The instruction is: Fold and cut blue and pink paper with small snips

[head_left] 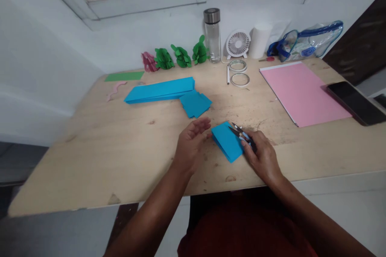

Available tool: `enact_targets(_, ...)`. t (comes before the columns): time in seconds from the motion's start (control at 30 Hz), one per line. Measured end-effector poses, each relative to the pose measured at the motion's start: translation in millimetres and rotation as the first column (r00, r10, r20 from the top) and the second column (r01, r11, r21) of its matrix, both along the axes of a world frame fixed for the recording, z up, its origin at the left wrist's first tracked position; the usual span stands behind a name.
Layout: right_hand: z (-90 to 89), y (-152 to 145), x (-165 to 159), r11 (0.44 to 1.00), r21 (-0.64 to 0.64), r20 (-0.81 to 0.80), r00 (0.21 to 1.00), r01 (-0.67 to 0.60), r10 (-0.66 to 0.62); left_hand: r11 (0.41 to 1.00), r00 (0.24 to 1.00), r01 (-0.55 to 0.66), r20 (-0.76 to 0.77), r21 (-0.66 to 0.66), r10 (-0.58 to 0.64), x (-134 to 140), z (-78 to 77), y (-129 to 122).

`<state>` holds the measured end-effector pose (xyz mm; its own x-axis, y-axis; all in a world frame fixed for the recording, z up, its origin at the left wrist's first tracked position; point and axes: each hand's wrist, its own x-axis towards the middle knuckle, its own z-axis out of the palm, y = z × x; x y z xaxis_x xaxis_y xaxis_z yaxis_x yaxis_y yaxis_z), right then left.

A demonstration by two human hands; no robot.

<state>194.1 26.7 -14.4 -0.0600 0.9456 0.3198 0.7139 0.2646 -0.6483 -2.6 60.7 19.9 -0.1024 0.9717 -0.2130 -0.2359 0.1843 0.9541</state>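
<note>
A folded piece of blue paper (224, 138) lies on the table between my two hands. In my right hand (261, 153) is a pair of scissors (241, 132), their blades a little apart over the paper's right side. Beside the paper's left edge, my left hand (193, 142) has its fingers loosely curved and apart, with nothing seen in them; the fingertips come close to the paper's corner. Just beyond, a small pile of blue paper pieces (195, 104) sits against a long folded blue strip (161, 89).
Green paper shapes (182, 57) and a pink one (149, 62) stand along the wall. Behind are a glass bottle (213, 38), a small fan (238, 44) and tape rolls (240, 79). Pink paper (306, 94), a phone (357, 102) and a clear pouch (310, 42) are at right.
</note>
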Motion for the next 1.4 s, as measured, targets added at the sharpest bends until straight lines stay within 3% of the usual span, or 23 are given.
enact_targets(0.13, -1.4, 0.2, 0.7, 1.0, -0.008, 0.004, 1.0, 0.003, -0.003, 1.0, 0.998, 0.004, 0.064, -0.009, -0.004, 6.2, -3.9, -3.5)
enact_targets(0.2, -1.6, 0.4, 1.0, 1.0, -0.011, 0.006, 1.0, 0.009, -0.009, 0.993, 0.997, 0.065, -0.058, 0.094, -0.06, 8.4, -9.4, -6.7)
enact_targets(0.27, -1.6, 0.5, 1.2, 1.0, -0.015, 0.001, 1.0, 0.009, -0.009, 0.946, 0.942, 0.214, -0.308, 0.243, -0.134, 9.2, -15.7, -10.2)
enact_targets(0.37, -1.5, 0.7, 1.4, 1.0, -0.008, -0.01, 1.0, 0.002, -0.003, 0.806, 0.727, 0.461, -0.679, 0.371, -0.103, 8.3, -24.7, -13.2)
enact_targets(0.47, -1.4, 0.9, 1.7, 1.0, -0.001, -0.017, 1.0, -0.012, 0.012, 0.723, 0.515, 0.587, -0.857, 0.364, 0.013, 8.0, -31.2, -11.7)
enact_targets(0.57, -1.0, 0.9, 1.8, 1.0, -0.002, -0.019, 1.0, -0.013, 0.013, 0.697, 0.336, 0.641, -0.934, 0.321, 0.121, 9.4, -33.0, -8.4)
enact_targets(0.67, -0.3, 0.8, 1.6, 1.0, 0.003, -0.02, 1.0, 0.003, -0.003, 0.72, 0.188, 0.617, -0.948, 0.318, 0.257, 12.0, -29.7, -8.1)
enact_targets(0.8, 1.0, 0.8, 1.3, 1.0, -0.003, -0.044, 0.999, 0.001, -0.001, 0.689, 0.085, 0.658, -0.939, 0.304, 0.334, 18.2, -23.3, -13.5)
enact_targets(0.93, 2.3, 1.1, 0.2, 1.0, -0.012, -0.085, 0.996, -0.004, 0.003, 0.591, 0.073, 0.763, -0.944, 0.261, 0.322, 24.7, -26.0, -17.4)
enact_targets(1.0, 2.7, 1.4, 0.3, 1.0, -0.021, -0.115, 0.993, 0.0, -0.003, 0.594, 0.09, 0.769, -0.96, 0.235, 0.264, 25.9, -29.8, -17.2)
enact_targets(1.07, 3.1, 1.8, 2.0, 0.999, -0.033, -0.174, 0.984, 0.014, -0.02, 0.63, 0.144, 0.744, -0.974, 0.224, 0.176, 25.5, -32.0, -16.0)
enact_targets(1.2, 6.4, 1.7, 13.7, 0.997, -0.048, -0.264, 0.962, 0.064, -0.075, 0.746, 0.364, 0.615, -0.931, 0.254, 0.017, 22.7, -28.0, -11.1)
enact_targets(1.3, 10.6, -1.2, 27.2, 0.993, -0.071, -0.176, 0.978, 0.096, -0.108, 0.861, 0.491, 0.466, -0.869, 0.204, -0.06, 20.8, -22.8, -4.9)
enact_targets(1.4, 11.8, -6.1, 37.1, 0.996, -0.054, -0.008, 0.998, 0.064, -0.064, 0.924, 0.546, 0.365, -0.83, 0.111, -0.116, 19.6, -20.9, 1.0)
